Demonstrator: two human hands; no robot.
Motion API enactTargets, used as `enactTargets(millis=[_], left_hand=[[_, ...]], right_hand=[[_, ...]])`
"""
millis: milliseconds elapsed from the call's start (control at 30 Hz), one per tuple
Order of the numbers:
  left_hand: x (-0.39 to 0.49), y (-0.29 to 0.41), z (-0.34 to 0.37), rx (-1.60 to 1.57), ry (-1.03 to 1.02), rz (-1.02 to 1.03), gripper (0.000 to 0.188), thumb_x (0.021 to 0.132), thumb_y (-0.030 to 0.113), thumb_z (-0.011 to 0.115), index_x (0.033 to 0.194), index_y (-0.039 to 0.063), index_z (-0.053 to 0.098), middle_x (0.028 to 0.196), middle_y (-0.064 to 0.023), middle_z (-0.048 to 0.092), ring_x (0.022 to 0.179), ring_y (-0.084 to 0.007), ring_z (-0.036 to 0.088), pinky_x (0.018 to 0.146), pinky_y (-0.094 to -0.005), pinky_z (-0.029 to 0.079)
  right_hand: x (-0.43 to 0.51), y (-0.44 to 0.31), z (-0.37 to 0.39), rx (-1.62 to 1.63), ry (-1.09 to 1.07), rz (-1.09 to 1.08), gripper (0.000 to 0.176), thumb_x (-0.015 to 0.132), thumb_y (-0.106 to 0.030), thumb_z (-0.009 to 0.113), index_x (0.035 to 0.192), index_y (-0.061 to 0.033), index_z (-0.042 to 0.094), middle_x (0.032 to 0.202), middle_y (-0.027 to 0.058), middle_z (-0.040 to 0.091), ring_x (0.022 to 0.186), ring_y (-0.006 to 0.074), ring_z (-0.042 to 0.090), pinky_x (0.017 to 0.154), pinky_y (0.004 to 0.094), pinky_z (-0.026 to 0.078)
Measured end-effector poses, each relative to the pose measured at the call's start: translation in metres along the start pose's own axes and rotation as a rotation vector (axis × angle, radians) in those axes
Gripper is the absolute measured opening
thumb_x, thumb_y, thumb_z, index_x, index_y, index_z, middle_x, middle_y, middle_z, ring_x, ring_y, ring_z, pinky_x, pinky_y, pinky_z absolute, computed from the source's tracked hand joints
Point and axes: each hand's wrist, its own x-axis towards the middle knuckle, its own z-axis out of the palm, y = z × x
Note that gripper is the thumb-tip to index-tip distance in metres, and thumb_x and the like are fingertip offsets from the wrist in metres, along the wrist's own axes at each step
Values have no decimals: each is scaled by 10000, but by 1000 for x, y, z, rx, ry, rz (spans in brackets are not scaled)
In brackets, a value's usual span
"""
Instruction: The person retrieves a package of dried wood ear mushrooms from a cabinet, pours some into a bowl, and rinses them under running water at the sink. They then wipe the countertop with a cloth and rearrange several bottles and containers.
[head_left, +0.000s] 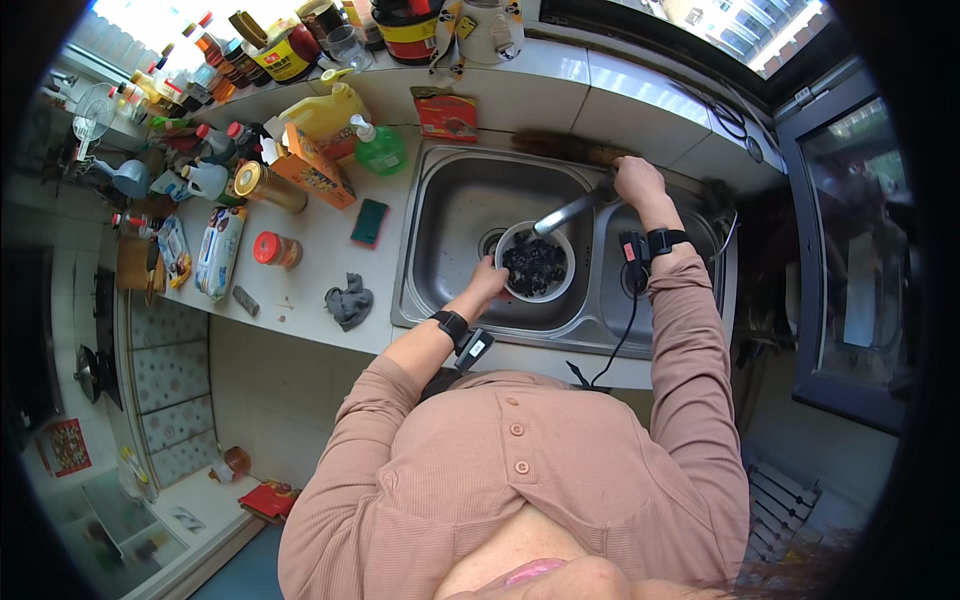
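My left hand (491, 276) grips the left rim of a white bowl (572, 262) over the left basin of a stainless steel double sink (450, 195). Dark, crinkled pieces (534, 264), perhaps wood ear fungus, lie in the bowl. The faucet's spout (562, 216) reaches over the bowl, its end near the back rim. Whether water runs is not plain. At the faucet's base, my right hand (637, 180) has its fingers closed on the handle, which is mostly hidden by them.
Left of the sink, the counter holds a green scouring sponge (369, 222), a gray cloth (349, 301), a red-lidded jar (276, 250) and a green soap bottle (381, 150). A red packet (445, 116) leans on the tiles behind. An open window sash (855, 247) stands at right.
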Motion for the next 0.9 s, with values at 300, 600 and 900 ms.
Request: enactTargets(millis=[300, 600, 900], left_hand=[[-21, -3, -15, -30, 38, 3, 483, 821, 48, 509, 1294, -25, 442, 994, -175, 633, 747, -273, 687, 577, -369, 597], [-13, 6, -31, -102, 81, 24, 505, 833, 43, 484, 1321, -25, 371, 1059, -200, 614, 800, -296, 692, 690, -404, 602], [1, 15, -26, -176, 115, 41, 489, 812, 47, 482, 1285, -29, 387, 1063, -198, 601, 847, -328, 682, 743, -431, 596]], right_hand=[[0, 1, 2, 8, 11, 12, 280, 849, -98, 511, 1039, -103, 718, 1109, 138, 694, 1065, 318, 647, 894, 432, 523], [2, 3, 4, -1, -7, 6, 306, 854, -100, 511, 1088, -112, 708, 1133, 126, 689, 1083, 308, 641, 906, 423, 518], [2, 2, 0, 12, -9, 7, 311, 852, -94, 519, 1098, -110, 708, 1138, 134, 686, 1090, 311, 638, 915, 419, 513]])
